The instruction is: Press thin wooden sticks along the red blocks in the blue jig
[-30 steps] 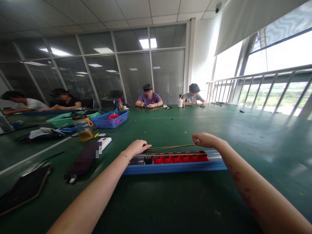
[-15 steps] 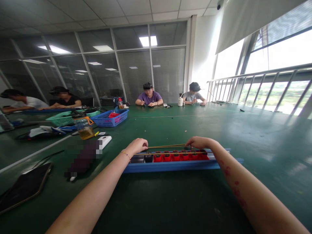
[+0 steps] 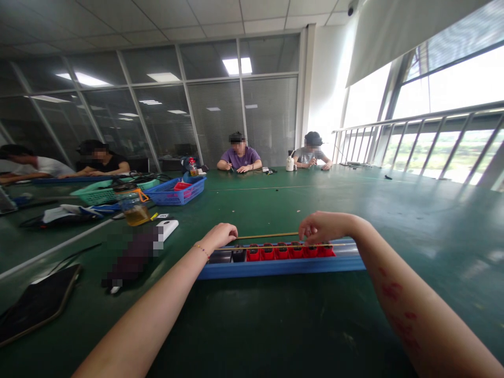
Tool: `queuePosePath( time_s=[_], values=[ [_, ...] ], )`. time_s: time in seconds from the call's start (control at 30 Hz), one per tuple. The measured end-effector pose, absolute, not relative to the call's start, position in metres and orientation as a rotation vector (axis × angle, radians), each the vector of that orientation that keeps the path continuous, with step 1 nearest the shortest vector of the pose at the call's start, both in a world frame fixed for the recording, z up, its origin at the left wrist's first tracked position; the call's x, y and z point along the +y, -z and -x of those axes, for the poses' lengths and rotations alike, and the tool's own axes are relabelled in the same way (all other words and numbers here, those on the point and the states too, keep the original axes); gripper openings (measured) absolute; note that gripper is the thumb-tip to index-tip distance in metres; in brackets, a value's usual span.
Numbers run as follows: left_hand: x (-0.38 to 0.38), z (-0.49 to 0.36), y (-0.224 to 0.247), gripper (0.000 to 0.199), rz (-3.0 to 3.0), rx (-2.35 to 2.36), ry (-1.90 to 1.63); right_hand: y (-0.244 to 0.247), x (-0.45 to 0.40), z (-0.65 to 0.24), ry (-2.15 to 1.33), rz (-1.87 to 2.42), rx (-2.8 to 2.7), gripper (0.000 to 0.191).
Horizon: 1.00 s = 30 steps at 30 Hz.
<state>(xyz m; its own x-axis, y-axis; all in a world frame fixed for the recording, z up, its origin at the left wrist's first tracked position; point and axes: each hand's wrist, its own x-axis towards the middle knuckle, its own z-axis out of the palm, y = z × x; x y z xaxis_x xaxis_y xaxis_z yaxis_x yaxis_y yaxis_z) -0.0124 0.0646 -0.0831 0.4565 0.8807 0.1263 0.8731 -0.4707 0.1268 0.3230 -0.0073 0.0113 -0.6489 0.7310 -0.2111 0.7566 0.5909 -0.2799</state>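
Observation:
A long blue rail [image 3: 275, 269] lies across the green table in front of me, with a row of several red blocks [image 3: 282, 252] inside it and a black block [image 3: 238, 254] at their left. Thin yellowish strands [image 3: 268, 235] run lengthwise above the rail. My left hand [image 3: 225, 234] is closed at the strands' left end, its fingertips hidden behind the hand. Over the right part of the rail, my right hand [image 3: 318, 228] has its fingers curled down near the strands; whether they grip one is too small to tell.
On the left are a phone-like dark tablet [image 3: 39, 299], a dark pouch [image 3: 132, 257], a bottle of amber liquid [image 3: 136, 212], a blue basket [image 3: 177, 195] and a green basket [image 3: 94, 193]. Several people sit at the table's far side and left.
My right hand has lifted slightly and turned, with its fingers showing more, and its forearm has shifted right. My left hand stays at the strands' left end.

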Motion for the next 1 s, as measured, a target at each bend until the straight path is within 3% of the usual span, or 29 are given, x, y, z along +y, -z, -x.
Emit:
queuePosePath(
  time_s=[0.33,0.63,1.0],
  values=[
    [0.067,0.015,0.086,0.015,-2.657,1.558,-0.292,-0.003,-0.015,-0.299,0.245,-1.317,2.635,0.016],
    [0.066,0.014,0.085,0.015,-2.648,1.559,-0.301,-0.016,-0.006,-0.345,-0.092,-1.560,2.777,0.010],
    [0.063,0.013,0.084,0.026,-2.632,1.586,-0.307,0.045,0.047,-0.321,-0.049,-1.557,2.566,0.017]
  ],
)
